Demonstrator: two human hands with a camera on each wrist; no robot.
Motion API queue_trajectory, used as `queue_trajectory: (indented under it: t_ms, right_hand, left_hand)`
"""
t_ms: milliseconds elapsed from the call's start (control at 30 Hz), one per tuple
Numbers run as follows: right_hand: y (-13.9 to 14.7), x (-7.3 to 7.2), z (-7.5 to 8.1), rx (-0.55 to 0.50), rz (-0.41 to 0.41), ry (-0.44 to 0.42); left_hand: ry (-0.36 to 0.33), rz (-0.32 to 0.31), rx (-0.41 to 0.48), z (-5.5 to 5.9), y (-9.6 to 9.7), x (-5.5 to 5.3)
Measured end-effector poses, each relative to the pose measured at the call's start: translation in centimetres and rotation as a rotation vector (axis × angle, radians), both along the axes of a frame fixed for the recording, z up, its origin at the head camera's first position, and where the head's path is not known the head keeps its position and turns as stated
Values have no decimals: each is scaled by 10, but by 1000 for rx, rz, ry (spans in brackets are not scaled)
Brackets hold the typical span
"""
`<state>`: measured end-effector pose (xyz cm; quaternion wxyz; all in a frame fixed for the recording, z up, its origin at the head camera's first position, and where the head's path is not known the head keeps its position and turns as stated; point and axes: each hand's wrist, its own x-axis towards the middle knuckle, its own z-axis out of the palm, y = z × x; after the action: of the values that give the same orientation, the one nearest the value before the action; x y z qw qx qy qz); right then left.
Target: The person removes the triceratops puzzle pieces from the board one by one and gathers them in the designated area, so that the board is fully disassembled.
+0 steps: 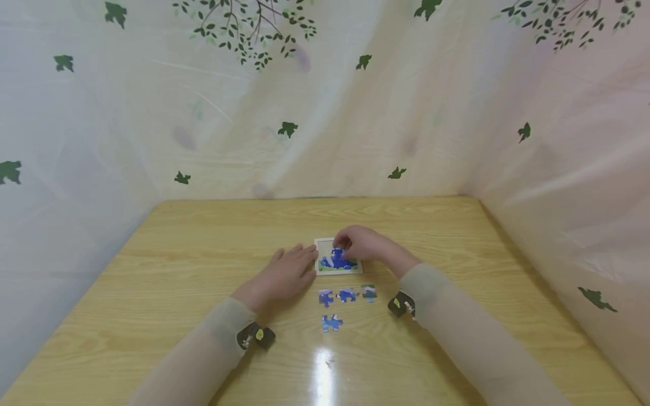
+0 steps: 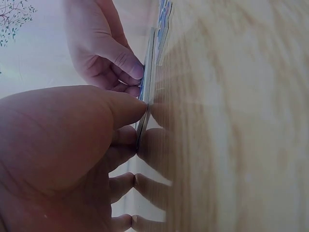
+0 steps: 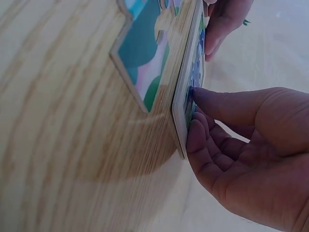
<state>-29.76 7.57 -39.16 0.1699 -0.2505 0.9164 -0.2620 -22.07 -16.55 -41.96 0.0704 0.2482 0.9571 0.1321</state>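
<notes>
A small jigsaw puzzle in a white frame (image 1: pixel 339 273) lies on the wooden table, its lower part filled with a blue picture. My left hand (image 1: pixel 287 274) rests spread out at the frame's left edge. In the left wrist view its thumb (image 2: pixel 128 107) touches that edge, with the fingertips down on the tabletop. Over the frame's right side, my right hand (image 1: pixel 363 242) bends its fingers and pinches a blue puzzle piece (image 1: pixel 337 252) at the picture. From the right wrist view, the right thumb (image 3: pixel 217 102) meets the puzzle surface; the fingers partly hide the piece.
In front of the frame lie several loose pieces: a purple-blue piece (image 1: pixel 325 298), another blue piece (image 1: pixel 347 295), a greenish piece (image 1: pixel 369 291) and, nearer, a light blue piece (image 1: pixel 332 323). A pale curtain (image 1: pixel 325 152) with leaf prints surrounds the table (image 1: pixel 213 225).
</notes>
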Motion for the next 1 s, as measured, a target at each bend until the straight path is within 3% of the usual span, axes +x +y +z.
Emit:
queue_trajectory:
  t_ms: [600, 1000]
  right_hand:
    - [0, -2, -1, -51, -11, -3]
    - [4, -1, -5, -95, -81, -9]
  left_hand:
    - [-5, 8, 1, 2, -2, 1]
    - [-9, 14, 2, -1, -2, 0]
